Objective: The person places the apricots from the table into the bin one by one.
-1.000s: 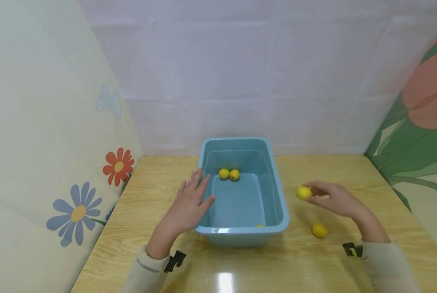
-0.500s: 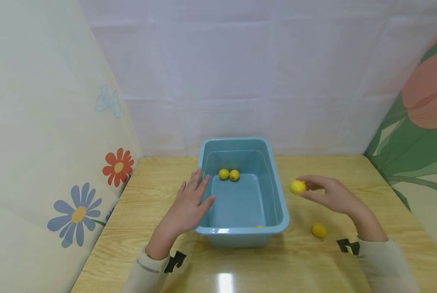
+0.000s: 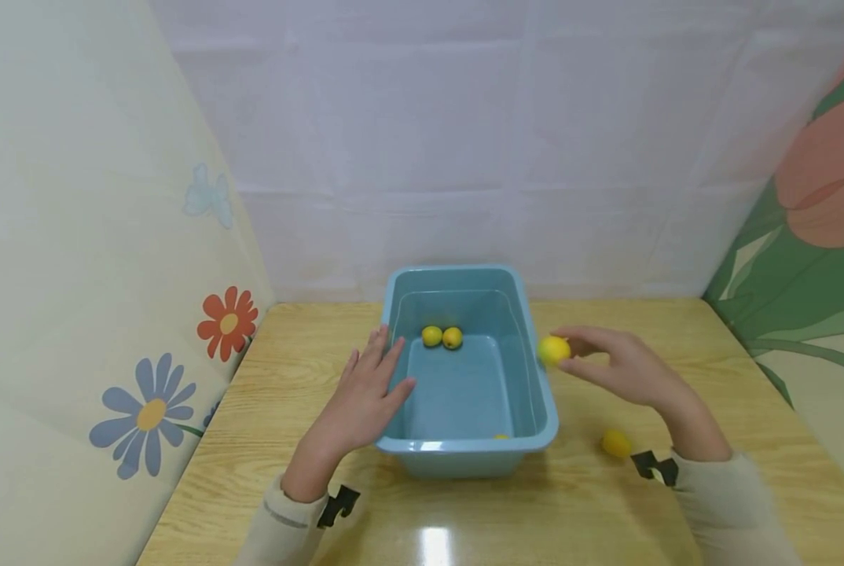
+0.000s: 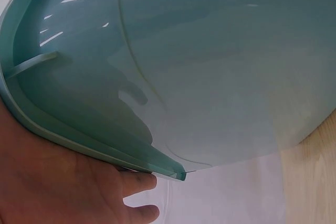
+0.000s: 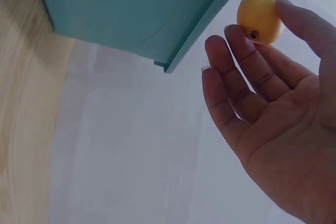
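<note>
My right hand [image 3: 623, 365] pinches a small oval yellow fruit [image 3: 554, 350] between thumb and fingertips, beside the right rim of a blue plastic basin [image 3: 464, 445]. The right wrist view shows a dark dot at the end of this fruit [image 5: 261, 17]; the ring and little fingers hold nothing. My left hand [image 3: 361, 397] rests with spread, straight fingers on the basin's left rim. From below, the left wrist view shows that palm [image 4: 58, 182] against the rim. Inside the basin, two yellow fruits [image 3: 442, 337] lie together at the far end. Another is mostly hidden behind the near wall.
One more yellow fruit [image 3: 616, 443] lies on the wooden table [image 3: 365, 542], right of the basin and near my right wrist. A white sheet [image 3: 422, 157] hangs behind the table. Flower-printed panels [image 3: 149, 275] stand at both sides.
My right hand has moved left and slightly away from me, carrying the fruit from over the table to the basin's right rim. The left hand stays put.
</note>
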The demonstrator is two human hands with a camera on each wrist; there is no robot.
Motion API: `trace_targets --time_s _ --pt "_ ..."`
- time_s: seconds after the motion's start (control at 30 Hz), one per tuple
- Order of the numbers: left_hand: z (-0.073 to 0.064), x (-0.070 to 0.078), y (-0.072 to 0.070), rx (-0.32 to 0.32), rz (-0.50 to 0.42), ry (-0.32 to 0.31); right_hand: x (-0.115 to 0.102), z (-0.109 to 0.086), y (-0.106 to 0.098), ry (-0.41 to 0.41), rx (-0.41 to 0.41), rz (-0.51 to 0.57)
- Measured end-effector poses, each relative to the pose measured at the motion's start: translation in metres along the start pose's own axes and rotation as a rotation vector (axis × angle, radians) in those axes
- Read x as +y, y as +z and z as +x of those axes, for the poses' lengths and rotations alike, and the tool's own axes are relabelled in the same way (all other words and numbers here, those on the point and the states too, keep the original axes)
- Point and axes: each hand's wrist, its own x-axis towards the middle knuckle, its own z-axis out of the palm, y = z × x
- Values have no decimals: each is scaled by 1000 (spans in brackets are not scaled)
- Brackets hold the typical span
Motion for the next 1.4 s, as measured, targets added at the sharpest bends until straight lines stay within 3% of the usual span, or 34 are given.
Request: trace_targets --time_s 0.4,1.4 --pt "0 0 -1 -20 3 -1 -20 14 7 -122 -8 10" --pt "1 -2 2 -7 8 5 -31 25 15 -124 -54 22"
